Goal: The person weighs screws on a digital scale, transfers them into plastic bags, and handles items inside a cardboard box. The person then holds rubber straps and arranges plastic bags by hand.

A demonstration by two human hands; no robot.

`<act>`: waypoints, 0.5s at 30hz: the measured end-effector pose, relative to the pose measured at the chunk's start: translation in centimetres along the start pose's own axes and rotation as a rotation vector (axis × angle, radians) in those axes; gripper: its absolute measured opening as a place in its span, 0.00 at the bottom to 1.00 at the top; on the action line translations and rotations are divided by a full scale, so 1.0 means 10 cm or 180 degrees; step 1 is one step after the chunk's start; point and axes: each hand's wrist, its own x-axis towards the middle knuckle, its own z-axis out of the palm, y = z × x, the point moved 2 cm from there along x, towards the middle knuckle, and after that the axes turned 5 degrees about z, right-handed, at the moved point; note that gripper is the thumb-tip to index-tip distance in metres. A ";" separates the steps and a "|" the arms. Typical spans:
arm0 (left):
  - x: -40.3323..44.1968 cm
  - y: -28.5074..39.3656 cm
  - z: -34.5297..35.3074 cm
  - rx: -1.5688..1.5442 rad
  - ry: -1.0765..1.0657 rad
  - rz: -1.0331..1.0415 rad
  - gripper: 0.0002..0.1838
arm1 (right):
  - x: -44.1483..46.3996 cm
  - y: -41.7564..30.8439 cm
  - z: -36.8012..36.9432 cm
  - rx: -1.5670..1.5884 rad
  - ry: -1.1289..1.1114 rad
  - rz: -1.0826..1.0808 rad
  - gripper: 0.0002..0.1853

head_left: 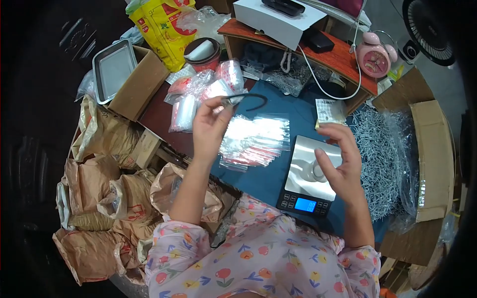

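My left hand is closed, thumb against fingers, on a thin black curved strip that bends into a hook to the right. Below it, a fanned stack of clear zip bags with red edges lies on the blue mat. My right hand hovers over the steel plate of a digital scale, its fingers apart and curved with nothing visible between them. Under the thumb shows a pale round shape that may be a reflection. The scale's blue display is lit.
Heaped grey screws or nails fill a plastic-lined cardboard box at right. Rolled plastic bag packs lie at upper left. Brown paper sacks crowd the left. A wooden shelf, pink alarm clock and fan stand behind.
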 end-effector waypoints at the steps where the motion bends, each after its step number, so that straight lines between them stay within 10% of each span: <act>1: 0.12 -0.05 -0.09 0.0238 0.0090 0.0005 0.11 | -0.03 0.05 -0.01 -0.0028 -0.0003 0.0025 0.17; 15: 2.14 -1.38 -1.34 0.2159 0.0222 0.0707 0.12 | -0.42 0.48 -0.35 -0.0196 0.0097 0.1001 0.10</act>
